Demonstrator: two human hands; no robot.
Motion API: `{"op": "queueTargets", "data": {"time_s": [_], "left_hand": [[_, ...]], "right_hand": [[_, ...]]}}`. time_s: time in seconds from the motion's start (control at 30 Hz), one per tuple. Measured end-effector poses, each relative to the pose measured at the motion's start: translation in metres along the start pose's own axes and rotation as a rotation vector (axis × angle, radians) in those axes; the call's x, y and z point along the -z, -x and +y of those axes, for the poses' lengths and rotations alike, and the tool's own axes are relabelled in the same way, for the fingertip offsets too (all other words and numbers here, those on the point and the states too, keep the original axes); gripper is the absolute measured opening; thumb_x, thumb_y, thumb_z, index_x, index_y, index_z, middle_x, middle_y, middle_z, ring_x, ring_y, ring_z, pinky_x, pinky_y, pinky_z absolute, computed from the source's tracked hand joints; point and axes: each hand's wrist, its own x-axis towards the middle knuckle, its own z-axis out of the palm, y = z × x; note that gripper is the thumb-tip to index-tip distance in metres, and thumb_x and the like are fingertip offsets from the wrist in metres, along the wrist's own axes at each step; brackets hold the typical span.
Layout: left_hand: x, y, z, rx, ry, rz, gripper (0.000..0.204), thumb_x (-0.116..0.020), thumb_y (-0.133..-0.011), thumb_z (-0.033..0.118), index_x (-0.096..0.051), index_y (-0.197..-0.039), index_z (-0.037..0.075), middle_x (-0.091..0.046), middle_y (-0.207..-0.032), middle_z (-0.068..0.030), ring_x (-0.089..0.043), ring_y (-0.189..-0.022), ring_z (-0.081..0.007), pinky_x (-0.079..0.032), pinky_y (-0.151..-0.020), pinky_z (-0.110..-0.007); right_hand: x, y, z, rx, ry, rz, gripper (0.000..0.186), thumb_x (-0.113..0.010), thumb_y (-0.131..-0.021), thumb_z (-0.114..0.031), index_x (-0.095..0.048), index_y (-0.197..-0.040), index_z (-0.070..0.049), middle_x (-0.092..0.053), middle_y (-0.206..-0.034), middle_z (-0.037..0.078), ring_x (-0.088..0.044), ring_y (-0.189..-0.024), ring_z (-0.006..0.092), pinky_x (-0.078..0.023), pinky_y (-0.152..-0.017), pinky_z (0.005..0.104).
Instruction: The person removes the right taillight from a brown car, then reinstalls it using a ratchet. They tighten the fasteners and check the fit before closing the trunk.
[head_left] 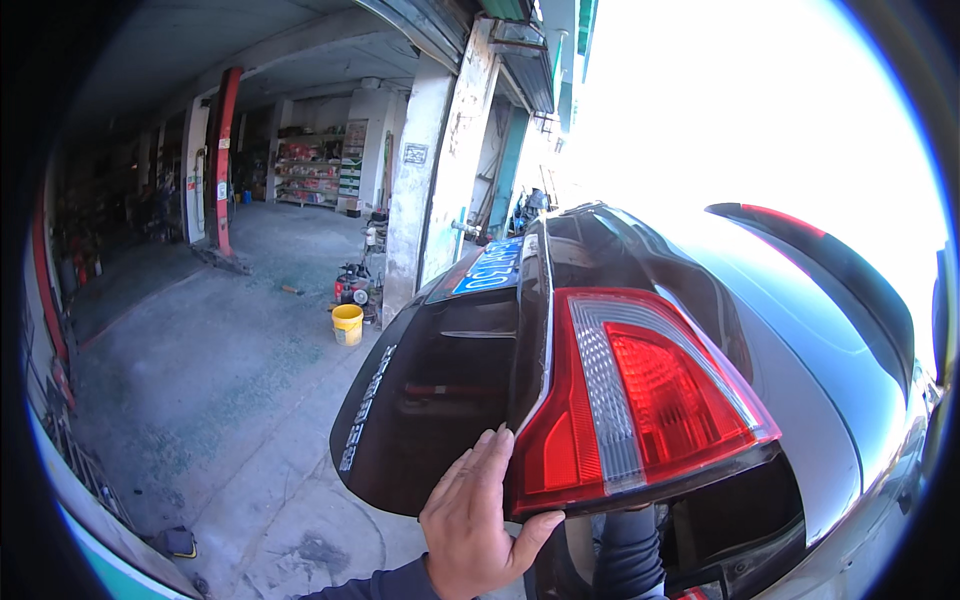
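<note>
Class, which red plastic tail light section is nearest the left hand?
The narrow leftmost red plastic section, beside the bare left hand; a clear band separates it from the wider red section.

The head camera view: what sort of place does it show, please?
Probably a car repair workshop: inside are a red post like a vehicle lift's column and stocked shelves; nearer, the left hand touches a car tail light.

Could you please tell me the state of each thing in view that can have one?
Tail light: lens looks whole; cannot tell whether it is lit.
Left hand: open, fingers extended, thumb apart, at the tail light's edge.
Right hand: out of sight.
License plate: mounted on the car.
Yellow bucket: upright; contents unclear.
Roller shutter: raised.
Back shelves: stocked.
Red post: standing.
</note>
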Motion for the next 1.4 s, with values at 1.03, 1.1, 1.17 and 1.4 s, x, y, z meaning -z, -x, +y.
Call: {"op": "queueTargets", "data": {"time_s": [1.03, 1.1, 1.17, 1.4], "left_hand": [[0.032, -0.1, 0.009, -0.113, -0.024, 0.088, 0.058, -0.054, -0.111, 0.037, -0.059, -0.143, -0.011, -0.074, -0.126, -0.0231, -0.071, -0.116, -0.0275, -0.051, -0.104, -0.038], [0.036, -0.112, 0.012, -0.096, 0.026, 0.076, 0.056, -0.051, -0.113, 0.038, -0.061, -0.141, -0.01, -0.073, -0.126, -0.02, -0.068, -0.117, -0.0248, -0.049, -0.106, -0.035], [0.039, -0.123, 0.014, -0.07, 0.024, 0.084, 0.058, -0.048, -0.114, 0.041, -0.063, -0.138, -0.009, -0.071, -0.125, -0.018, -0.065, -0.118, -0.0229, -0.046, -0.107, -0.033], [0.047, -0.145, 0.026, -0.063, -0.08, 0.09, 0.056, -0.047, -0.114, 0.043, -0.066, -0.136, -0.006, -0.07, -0.112, -0.0118, -0.061, -0.102, -0.0176, -0.046, -0.093, -0.029]], "right_hand": [[-0.044, 0.065, 0.026, 0.115, 0.21, 0.262, 0.029, -0.066, -0.105, -0.012, -0.067, -0.131, 0.001, -0.054, -0.072, 0.001, -0.04, -0.058, 0.007, -0.033, -0.053, 0.0247], [-0.042, 0.065, 0.03, 0.068, 0.214, 0.255, 0.028, -0.065, -0.104, -0.013, -0.068, -0.129, -0.001, -0.056, -0.073, 0.002, -0.042, -0.058, 0.0075, -0.035, -0.055, 0.0242], [-0.041, 0.066, 0.034, 0.026, 0.236, 0.272, 0.028, -0.066, -0.104, -0.013, -0.068, -0.129, -0.001, -0.056, -0.074, 0.001, -0.042, -0.059, 0.0073, -0.035, -0.055, 0.0241], [-0.041, 0.066, 0.045, -0.079, 0.276, 0.282, 0.031, -0.069, -0.103, -0.015, -0.065, -0.13, 0.0, -0.055, -0.075, 0.0, -0.042, -0.061, 0.0065, -0.034, -0.056, 0.0235]]}}
